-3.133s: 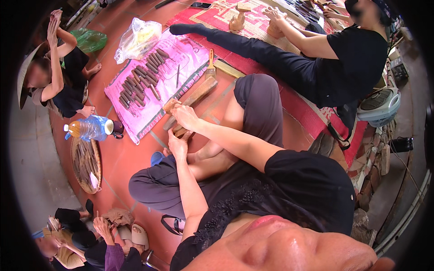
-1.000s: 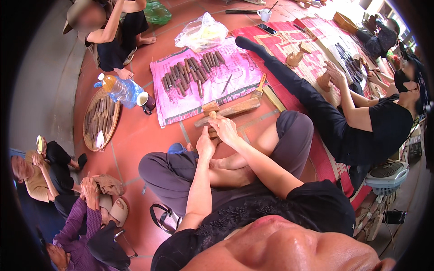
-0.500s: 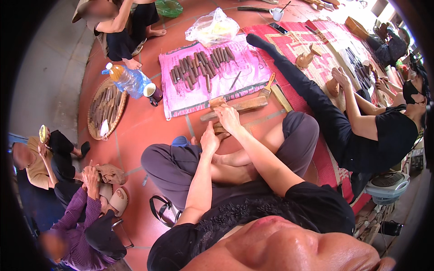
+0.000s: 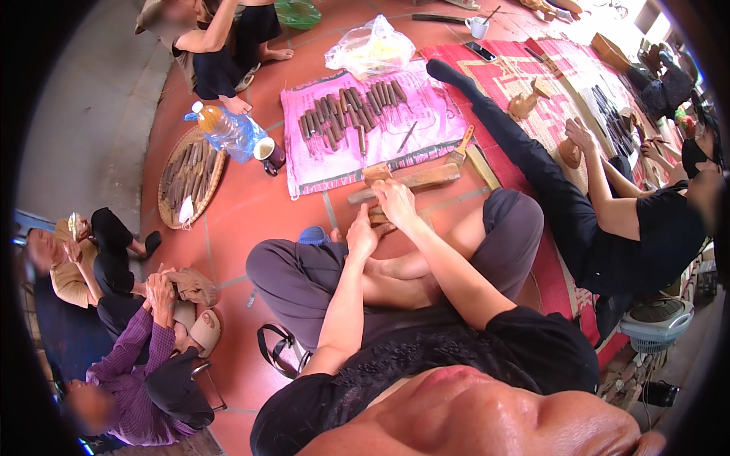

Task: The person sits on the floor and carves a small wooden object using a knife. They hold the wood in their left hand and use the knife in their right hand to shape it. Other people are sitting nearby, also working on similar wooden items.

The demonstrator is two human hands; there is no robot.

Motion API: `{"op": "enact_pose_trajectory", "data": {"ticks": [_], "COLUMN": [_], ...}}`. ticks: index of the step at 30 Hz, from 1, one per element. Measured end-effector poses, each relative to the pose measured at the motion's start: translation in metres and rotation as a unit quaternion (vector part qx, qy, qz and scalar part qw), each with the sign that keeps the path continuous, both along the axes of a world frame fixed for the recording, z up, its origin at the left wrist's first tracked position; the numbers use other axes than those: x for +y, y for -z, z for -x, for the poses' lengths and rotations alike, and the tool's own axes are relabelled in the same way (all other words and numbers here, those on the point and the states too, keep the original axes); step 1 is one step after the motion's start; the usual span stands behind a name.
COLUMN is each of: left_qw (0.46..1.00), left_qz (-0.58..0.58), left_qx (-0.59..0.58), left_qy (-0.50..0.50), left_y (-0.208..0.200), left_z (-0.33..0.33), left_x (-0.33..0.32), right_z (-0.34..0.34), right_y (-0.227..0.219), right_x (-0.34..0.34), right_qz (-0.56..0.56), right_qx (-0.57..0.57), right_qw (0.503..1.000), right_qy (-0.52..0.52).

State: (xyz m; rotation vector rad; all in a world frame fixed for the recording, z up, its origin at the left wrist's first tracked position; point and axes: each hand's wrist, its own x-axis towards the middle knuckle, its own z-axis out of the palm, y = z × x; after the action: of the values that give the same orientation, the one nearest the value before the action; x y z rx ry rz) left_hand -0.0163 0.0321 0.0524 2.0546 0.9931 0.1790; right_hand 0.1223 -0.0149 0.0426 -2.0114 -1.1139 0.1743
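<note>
Between my crossed legs and a wooden plank point(image 4: 426, 179) on the tiles, both my hands work close together on a brown piece of wood point(image 4: 376, 173). Its far end shows above my right fingers, beside the plank's left part; my hands cover much of the rest. My right hand point(image 4: 397, 204) is closed over it from the right. My left hand point(image 4: 362, 232) is curled against a lower wooden part point(image 4: 377, 215), which may belong to the same piece. Any tool in my fingers is hidden. Rows of dark-handled carving tools point(image 4: 338, 114) lie on a pink cloth point(image 4: 304, 176) ahead.
A flat brush point(image 4: 461, 149) lies beyond the plank. To the left are a round basket of wooden sticks point(image 4: 188, 175), a mug point(image 4: 268, 153) and a bottle point(image 4: 217, 121). A co-worker's outstretched leg point(image 4: 494, 121) lies along the red mat at right. Other people sit at left.
The whole view has shifted slightly to the right as my head moved. Both hands stay at the wood, with only slight movement of the fingers.
</note>
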Motion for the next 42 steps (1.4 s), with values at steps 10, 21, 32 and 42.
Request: {"op": "enact_pose_trajectory", "data": {"ticks": [10, 21, 32, 42], "left_qw": [1.0, 0.998, 0.997, 0.993], "left_qz": [0.011, 0.012, 0.009, 0.074], "left_qx": [0.006, -0.061, -0.075, -0.094], "left_qy": [-0.007, -0.002, 0.003, -0.017], "left_y": [0.004, 0.022, 0.018, 0.044], "left_z": [-0.007, -0.003, -0.002, 0.001], "left_x": [0.002, 0.001, 0.001, 0.007], "right_z": [-0.011, -0.008, -0.003, 0.01], "right_y": [0.004, 0.002, 0.0, -0.007], "right_x": [0.011, 0.01, 0.005, -0.007], "right_qz": [-0.031, -0.01, 0.016, 0.029], "right_qx": [0.012, 0.023, 0.03, 0.001], "right_qw": [0.999, 0.999, 0.999, 1.0], "right_qy": [0.027, 0.022, 0.023, 0.01]}}
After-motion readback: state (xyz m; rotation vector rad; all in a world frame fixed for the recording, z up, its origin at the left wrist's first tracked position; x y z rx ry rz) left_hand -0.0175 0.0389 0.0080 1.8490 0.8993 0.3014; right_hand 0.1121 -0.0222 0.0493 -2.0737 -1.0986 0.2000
